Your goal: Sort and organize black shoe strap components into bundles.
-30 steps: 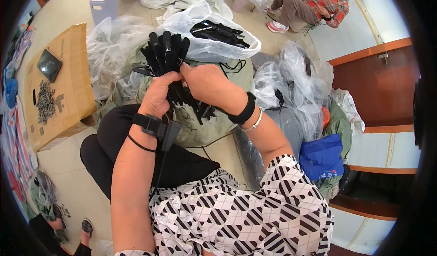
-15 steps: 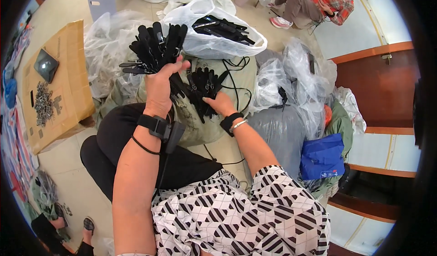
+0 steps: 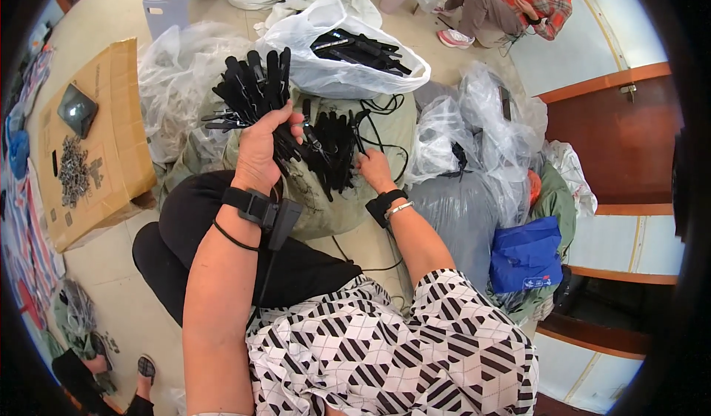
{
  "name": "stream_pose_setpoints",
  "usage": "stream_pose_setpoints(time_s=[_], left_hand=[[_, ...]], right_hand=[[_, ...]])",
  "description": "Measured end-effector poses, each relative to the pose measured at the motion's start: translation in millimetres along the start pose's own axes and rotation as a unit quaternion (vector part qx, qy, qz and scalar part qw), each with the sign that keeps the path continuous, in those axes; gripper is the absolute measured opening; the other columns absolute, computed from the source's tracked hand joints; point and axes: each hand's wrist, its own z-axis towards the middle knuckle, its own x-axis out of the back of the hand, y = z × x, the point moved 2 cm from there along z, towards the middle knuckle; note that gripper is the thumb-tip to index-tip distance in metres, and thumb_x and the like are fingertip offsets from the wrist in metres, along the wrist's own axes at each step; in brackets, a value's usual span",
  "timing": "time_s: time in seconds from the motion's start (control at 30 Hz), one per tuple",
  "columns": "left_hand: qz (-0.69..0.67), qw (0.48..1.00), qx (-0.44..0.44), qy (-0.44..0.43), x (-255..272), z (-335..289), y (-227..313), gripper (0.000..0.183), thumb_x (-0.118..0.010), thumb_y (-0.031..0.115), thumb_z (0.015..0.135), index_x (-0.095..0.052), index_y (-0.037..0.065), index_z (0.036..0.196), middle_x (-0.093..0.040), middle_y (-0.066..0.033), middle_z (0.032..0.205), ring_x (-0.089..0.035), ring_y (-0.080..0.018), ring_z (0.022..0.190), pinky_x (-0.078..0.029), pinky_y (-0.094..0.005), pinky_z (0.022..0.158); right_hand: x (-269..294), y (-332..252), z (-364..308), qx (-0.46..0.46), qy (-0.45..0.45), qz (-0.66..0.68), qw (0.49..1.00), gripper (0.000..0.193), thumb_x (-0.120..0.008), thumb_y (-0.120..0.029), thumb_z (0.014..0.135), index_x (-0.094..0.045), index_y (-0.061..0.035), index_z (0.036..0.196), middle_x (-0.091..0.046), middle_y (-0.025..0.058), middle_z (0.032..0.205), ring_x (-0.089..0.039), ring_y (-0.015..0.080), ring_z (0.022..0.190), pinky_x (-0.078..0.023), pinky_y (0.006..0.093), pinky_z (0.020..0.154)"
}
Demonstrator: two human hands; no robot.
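My left hand (image 3: 261,148) is closed round a thick bundle of black straps (image 3: 252,83) with small metal clasps, their ends fanned out above the fist. Just right of it, a loose pile of the same straps (image 3: 331,149) lies on a greenish sack (image 3: 296,212). At that pile's right edge is my right hand (image 3: 375,170), with thumb and fingers pinched on a single black strap (image 3: 361,136). Part of the bundle hides behind my left hand. Each wrist wears a black band.
A white plastic bag (image 3: 355,83) of more black straps stands behind the pile. On the left, flattened cardboard (image 3: 96,135) holds a heap of metal clips (image 3: 75,172) and a dark dish (image 3: 77,110). Right are a grey bag (image 3: 452,216) and blue bag (image 3: 526,253). Another person (image 3: 518,5) sits far right.
My right hand has drawn back right from the middle of the pile to its edge, now with a strap in its fingers. My left hand with its bundle has tipped slightly and lowered.
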Motion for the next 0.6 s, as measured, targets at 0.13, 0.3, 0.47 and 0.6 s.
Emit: stream_pose_setpoints(time_s=[0.13,0.3,0.47,0.6], left_hand=[[0.014,0.999,-0.019,0.027,12.3,-2.1,1.5,0.017,-0.062,0.015,0.082,-0.061,0.001,0.092,-0.059,-0.0061,0.075,-0.055,-0.0141,0.06,-0.047,-0.0285,0.055],[0.025,0.996,0.02,0.078,25.2,1.3,-7.3,0.014,-0.061,0.014,0.082,-0.058,0.002,0.077,-0.057,-0.0057,0.067,-0.056,-0.0154,0.058,-0.047,-0.0294,0.055],[0.052,0.996,0.042,0.06,32.2,6.6,-20.0,0.018,-0.068,0.019,0.079,-0.061,0.002,0.077,-0.059,-0.0055,0.067,-0.056,-0.0147,0.055,-0.048,-0.029,0.05],[0.075,0.994,0.046,0.062,15.4,-4.0,-19.5,0.031,-0.072,0.029,0.076,-0.061,0.0,0.074,-0.059,-0.0059,0.068,-0.055,-0.0139,0.055,-0.047,-0.0267,0.052]], right_hand=[[21.6,-38.1,-12.3,-0.128,-0.073,0.29,0.946,0.022,-0.048,-0.019,0.089,-0.057,0.0005,0.083,-0.06,0.0075,0.062,-0.054,0.0105,0.047,-0.041,0.0237,0.044],[54.6,-89.0,-32.5,-0.093,-0.081,0.418,0.9,0.018,-0.052,-0.017,0.088,-0.058,-0.0009,0.082,-0.06,0.0039,0.063,-0.05,0.0061,0.046,-0.04,0.0206,0.043],[73.7,-158.0,-42.7,-0.003,-0.033,0.408,0.912,0.016,-0.052,-0.014,0.089,-0.059,-0.0011,0.084,-0.059,0.0014,0.062,-0.048,0.0047,0.046,-0.038,0.0188,0.044],[78.2,-197.8,-40.7,0.057,0.019,0.34,0.938,0.015,-0.051,-0.012,0.089,-0.061,-0.0014,0.094,-0.061,0.006,0.064,-0.051,0.0088,0.046,-0.04,0.0221,0.044]])
